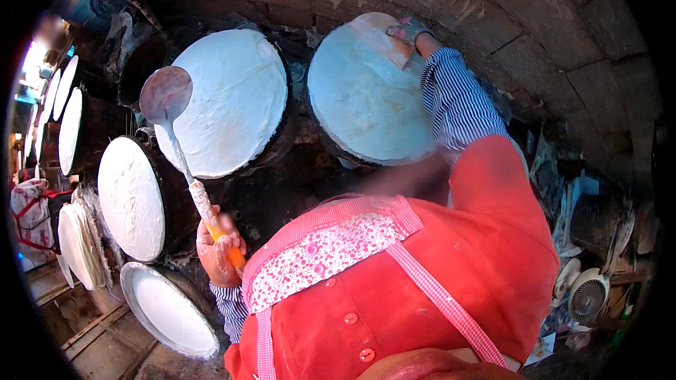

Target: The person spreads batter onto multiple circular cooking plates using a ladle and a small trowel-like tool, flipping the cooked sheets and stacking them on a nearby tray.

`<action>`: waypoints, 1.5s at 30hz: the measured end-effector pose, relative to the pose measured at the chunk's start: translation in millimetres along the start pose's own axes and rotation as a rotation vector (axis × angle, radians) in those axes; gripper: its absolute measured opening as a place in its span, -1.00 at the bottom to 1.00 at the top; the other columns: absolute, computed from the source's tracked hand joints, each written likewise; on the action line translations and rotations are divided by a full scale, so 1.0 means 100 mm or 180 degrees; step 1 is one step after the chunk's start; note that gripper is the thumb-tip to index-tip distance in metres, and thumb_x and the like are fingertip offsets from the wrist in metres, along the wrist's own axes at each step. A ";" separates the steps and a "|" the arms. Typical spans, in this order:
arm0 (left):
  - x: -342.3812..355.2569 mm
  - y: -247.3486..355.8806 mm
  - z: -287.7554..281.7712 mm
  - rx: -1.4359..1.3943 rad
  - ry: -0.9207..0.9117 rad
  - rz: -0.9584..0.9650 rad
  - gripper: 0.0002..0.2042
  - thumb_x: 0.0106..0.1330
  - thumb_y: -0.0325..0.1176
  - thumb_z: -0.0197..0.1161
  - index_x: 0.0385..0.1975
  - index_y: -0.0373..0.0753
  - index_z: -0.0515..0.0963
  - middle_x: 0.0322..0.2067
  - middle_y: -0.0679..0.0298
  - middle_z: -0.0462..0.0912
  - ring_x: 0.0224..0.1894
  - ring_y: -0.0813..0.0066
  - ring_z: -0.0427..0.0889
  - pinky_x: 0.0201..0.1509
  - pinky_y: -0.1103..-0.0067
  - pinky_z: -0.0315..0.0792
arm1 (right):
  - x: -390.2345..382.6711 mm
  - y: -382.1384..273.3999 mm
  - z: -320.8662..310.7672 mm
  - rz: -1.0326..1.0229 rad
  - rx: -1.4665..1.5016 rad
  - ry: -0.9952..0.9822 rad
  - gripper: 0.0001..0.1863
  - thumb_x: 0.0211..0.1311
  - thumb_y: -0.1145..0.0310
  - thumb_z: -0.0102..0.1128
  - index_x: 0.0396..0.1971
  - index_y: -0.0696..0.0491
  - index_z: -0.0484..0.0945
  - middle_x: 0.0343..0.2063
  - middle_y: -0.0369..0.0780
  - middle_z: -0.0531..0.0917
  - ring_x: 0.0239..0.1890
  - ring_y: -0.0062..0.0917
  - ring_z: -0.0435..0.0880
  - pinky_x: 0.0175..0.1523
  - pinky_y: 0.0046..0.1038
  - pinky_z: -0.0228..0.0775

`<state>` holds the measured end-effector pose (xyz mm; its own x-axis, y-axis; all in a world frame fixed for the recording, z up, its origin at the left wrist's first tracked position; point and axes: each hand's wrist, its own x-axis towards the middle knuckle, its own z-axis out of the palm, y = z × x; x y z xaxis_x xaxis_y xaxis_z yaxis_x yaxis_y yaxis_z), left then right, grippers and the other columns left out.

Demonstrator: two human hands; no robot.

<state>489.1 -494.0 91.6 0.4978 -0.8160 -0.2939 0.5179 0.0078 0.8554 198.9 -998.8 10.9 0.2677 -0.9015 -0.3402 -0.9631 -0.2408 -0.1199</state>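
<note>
My left hand (220, 248) is wrapped round the orange handle of a long ladle (184, 162). Its batter-smeared bowl is raised over the left edge of a large round griddle covered in white batter (225, 98). To the right is a second round griddle with a paler, bluish-white layer (366, 105). My right hand (410, 30), in what looks like a greyish glove, is at that griddle's far right rim. Its fingers are closed on the edge of a flat pinkish-tan piece (380, 36) lying against the layer; whether this is a scraper or a sheet is unclear.
A white-topped round (132, 197) stands at the left, above a shallow metal-rimmed pan of white batter (169, 313). Stacked pale discs (79, 246) sit at the far left. A brick wall (535, 21) curves behind the griddles. A small fan (588, 295) stands at the right.
</note>
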 end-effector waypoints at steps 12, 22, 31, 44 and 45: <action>0.01 -0.03 0.02 -0.0079 -0.0132 0.0060 -0.52 0.02 -0.50 0.18 0.00 -0.33 0.24 -0.38 0.27 0.41 -0.57 0.68 0.44 -0.59 0.77 0.42 | -0.33 -0.10 -0.15 -0.0613 0.0455 0.0601 -0.64 0.03 0.18 0.13 -0.14 -0.04 0.54 -0.27 -0.13 0.61 -0.29 -0.36 0.60 -0.19 -0.37 0.43; -0.15 -0.12 0.23 0.0027 -0.0197 -0.0006 -0.52 0.03 -0.49 0.17 0.01 -0.33 0.25 -0.39 0.28 0.41 -0.57 0.69 0.43 -0.60 0.78 0.41 | -1.03 -0.07 0.19 -0.1842 -0.0055 0.1236 -0.64 -0.03 0.40 0.06 -0.14 -0.05 0.55 -0.26 -0.12 0.58 -0.23 -0.26 0.56 -0.14 -0.39 0.41; -0.23 -0.24 0.44 0.0090 -0.0374 -0.0014 -0.51 0.03 -0.47 0.20 0.00 -0.34 0.26 -0.39 0.28 0.41 -0.57 0.69 0.45 -0.60 0.77 0.41 | -1.17 0.20 0.22 -0.2054 0.0179 0.1158 -0.64 -0.06 0.51 0.05 -0.18 -0.06 0.55 -0.30 -0.20 0.58 -0.20 -0.29 0.54 -0.09 -0.40 0.39; -0.41 -0.42 0.59 0.0175 -0.0623 -0.0068 -0.50 0.02 -0.44 0.22 0.00 -0.33 0.25 -0.40 0.30 0.41 -0.57 0.70 0.43 -0.61 0.79 0.38 | -1.96 0.88 0.38 -0.1537 -0.0198 0.1254 -0.71 0.08 0.45 -0.04 -0.19 -0.03 0.55 -0.27 -0.16 0.57 -0.18 -0.29 0.54 -0.07 -0.37 0.39; -0.41 -0.43 0.62 0.0166 -0.0657 -0.0073 -0.50 0.02 -0.44 0.22 0.00 -0.33 0.25 -0.40 0.30 0.41 -0.56 0.70 0.43 -0.61 0.79 0.38 | -2.17 0.82 0.35 -0.1452 -0.0219 0.1248 -0.71 0.09 0.43 -0.04 -0.18 -0.03 0.55 -0.26 -0.16 0.57 -0.18 -0.29 0.54 -0.07 -0.37 0.39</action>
<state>403.6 -496.4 93.5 0.3306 -0.9167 -0.2246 0.4881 -0.0376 0.8720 62.5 -810.5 42.3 0.6371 -0.7640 0.1021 -0.7564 -0.6451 -0.1078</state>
